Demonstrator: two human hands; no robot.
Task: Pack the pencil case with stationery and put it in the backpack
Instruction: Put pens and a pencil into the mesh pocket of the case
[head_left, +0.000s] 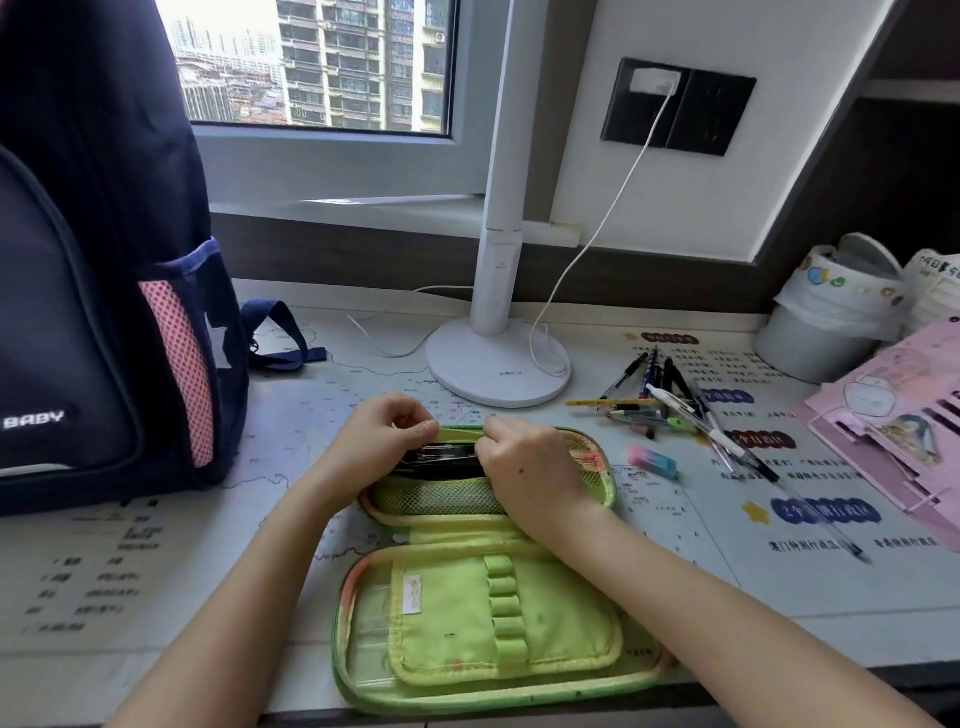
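Green pencil case (483, 613) lying open on desk, navy backpack (93, 291) upright at left

looks like a kid's study desk at home: school backpack (98, 291) at 9 o'clock, white desk lamp (498, 291) at 12, printed map mat (218, 545) covering the desk, apartment towers out the window (322, 67), pens (670, 410) scattered at 2 o'clock
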